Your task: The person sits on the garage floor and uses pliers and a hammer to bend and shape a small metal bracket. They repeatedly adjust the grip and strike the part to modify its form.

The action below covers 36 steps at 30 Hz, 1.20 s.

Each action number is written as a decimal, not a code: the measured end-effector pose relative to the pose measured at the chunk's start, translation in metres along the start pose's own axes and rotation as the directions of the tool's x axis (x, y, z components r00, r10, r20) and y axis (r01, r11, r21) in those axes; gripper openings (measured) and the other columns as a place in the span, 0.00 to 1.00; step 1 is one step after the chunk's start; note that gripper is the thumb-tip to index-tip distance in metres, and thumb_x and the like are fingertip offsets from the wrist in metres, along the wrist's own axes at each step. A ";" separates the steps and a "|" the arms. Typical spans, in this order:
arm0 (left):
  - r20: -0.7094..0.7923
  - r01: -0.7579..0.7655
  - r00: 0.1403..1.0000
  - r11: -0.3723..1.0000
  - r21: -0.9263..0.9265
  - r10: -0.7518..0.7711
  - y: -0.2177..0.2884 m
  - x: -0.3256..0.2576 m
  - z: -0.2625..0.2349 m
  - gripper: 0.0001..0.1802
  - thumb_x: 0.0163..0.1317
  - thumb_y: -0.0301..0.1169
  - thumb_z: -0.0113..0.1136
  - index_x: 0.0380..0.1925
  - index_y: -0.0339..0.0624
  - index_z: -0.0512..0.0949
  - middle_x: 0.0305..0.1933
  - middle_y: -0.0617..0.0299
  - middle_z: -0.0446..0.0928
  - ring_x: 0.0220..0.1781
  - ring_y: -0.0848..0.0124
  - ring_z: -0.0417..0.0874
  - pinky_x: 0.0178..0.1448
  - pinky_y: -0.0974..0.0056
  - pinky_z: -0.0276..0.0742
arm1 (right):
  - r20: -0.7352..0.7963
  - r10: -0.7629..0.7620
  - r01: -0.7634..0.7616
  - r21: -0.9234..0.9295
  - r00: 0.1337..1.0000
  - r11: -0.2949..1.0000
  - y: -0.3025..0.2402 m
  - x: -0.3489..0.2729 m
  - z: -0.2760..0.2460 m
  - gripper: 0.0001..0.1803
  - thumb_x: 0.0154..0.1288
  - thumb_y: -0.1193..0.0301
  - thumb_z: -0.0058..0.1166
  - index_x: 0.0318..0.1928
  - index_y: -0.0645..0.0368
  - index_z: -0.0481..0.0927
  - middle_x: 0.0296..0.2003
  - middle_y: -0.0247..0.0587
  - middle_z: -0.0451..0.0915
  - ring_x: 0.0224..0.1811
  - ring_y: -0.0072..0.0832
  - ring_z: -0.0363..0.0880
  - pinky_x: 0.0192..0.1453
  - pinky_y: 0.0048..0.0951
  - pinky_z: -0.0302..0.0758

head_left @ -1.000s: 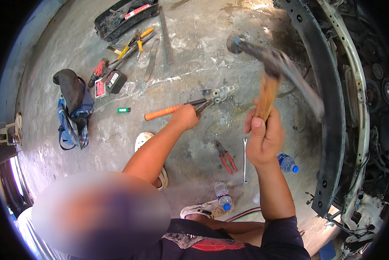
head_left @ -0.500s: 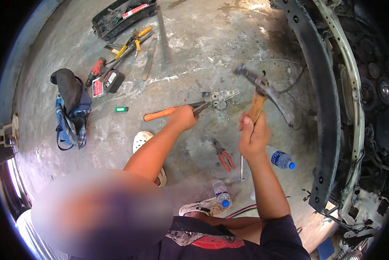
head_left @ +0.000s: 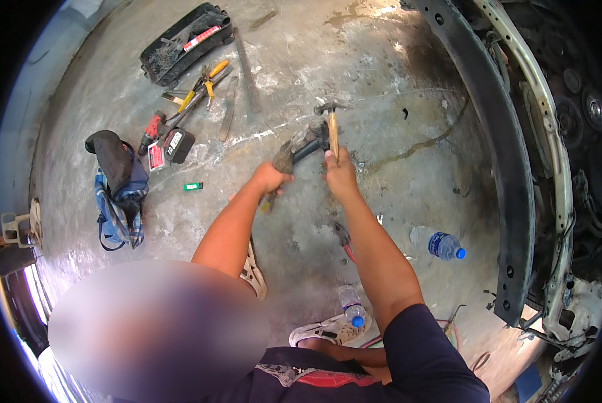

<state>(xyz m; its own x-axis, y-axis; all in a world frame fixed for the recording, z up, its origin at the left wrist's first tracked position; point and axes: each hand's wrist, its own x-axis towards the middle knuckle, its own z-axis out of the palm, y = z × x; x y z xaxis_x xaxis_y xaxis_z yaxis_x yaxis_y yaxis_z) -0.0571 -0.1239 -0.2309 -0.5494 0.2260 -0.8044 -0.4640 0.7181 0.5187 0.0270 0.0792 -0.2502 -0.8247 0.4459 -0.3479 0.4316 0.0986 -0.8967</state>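
My right hand (head_left: pixel 340 172) is closed around the wooden handle of a hammer (head_left: pixel 334 131). The hammer's dark metal head points away from me, above the floor. My left hand (head_left: pixel 271 179) is closed on a blurred grey metal piece (head_left: pixel 285 158), whose exact kind I cannot make out. A dark bar-like part (head_left: pixel 307 149) reaches from that piece toward the hammer; I cannot tell whether they touch. Below my left hand a small yellow-orange end (head_left: pixel 266 203) sticks out. Red-handled pliers (head_left: pixel 343 235) lie on the floor, partly hidden by my right forearm.
Two water bottles (head_left: pixel 442 245) (head_left: pixel 353 309) lie to the right and near my shoe. At the left are a blue bag (head_left: pixel 120 195), a green lighter-like item (head_left: pixel 193 187), a red drill (head_left: pixel 155 127), yellow-handled cutters (head_left: pixel 197 91) and a black tray (head_left: pixel 170 57). A vehicle's bumper beam (head_left: pixel 509 168) borders the right.
My right hand and the hammer have moved left, close to the left hand's piece. That piece has turned to a steeper slant, and its orange handle is now mostly out of sight.
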 end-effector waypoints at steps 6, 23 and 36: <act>-0.244 0.025 0.964 0.951 -0.307 -0.105 -0.049 -0.056 0.085 0.23 0.61 0.40 0.75 0.46 0.32 0.81 0.32 0.47 0.86 0.27 0.60 0.89 0.33 0.56 0.80 | 0.053 0.180 -0.181 0.014 0.982 0.983 -0.018 -0.032 -0.008 0.19 0.83 0.58 0.47 0.62 0.59 0.73 0.42 0.53 0.83 0.46 0.43 0.85 0.47 0.42 0.79; -0.439 -0.107 0.874 0.963 0.246 0.209 -0.086 -0.082 0.119 0.34 0.67 0.39 0.68 0.67 0.40 0.64 0.52 0.40 0.84 0.52 0.39 0.85 0.54 0.43 0.81 | 0.027 0.116 -0.119 0.130 0.993 0.984 -0.009 -0.033 -0.020 0.17 0.80 0.60 0.54 0.56 0.60 0.76 0.30 0.38 0.81 0.25 0.29 0.79 0.30 0.38 0.75; -0.363 -0.339 0.831 0.902 0.267 0.420 -0.065 -0.099 0.103 0.23 0.71 0.42 0.62 0.62 0.43 0.76 0.42 0.41 0.86 0.47 0.40 0.87 0.54 0.43 0.80 | 0.024 0.106 -0.107 0.054 0.994 0.993 0.017 -0.029 -0.030 0.15 0.81 0.63 0.53 0.54 0.62 0.76 0.36 0.39 0.80 0.38 0.30 0.81 0.43 0.35 0.79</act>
<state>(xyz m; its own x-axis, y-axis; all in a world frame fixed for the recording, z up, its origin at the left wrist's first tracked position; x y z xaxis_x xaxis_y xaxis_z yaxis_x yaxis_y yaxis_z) 0.0995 -0.1253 -0.2146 -0.9043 0.2504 -0.3456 -0.0469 0.7466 0.6636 0.0692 0.0945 -0.2468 -0.7831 0.4321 -0.4472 0.4970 0.0026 -0.8678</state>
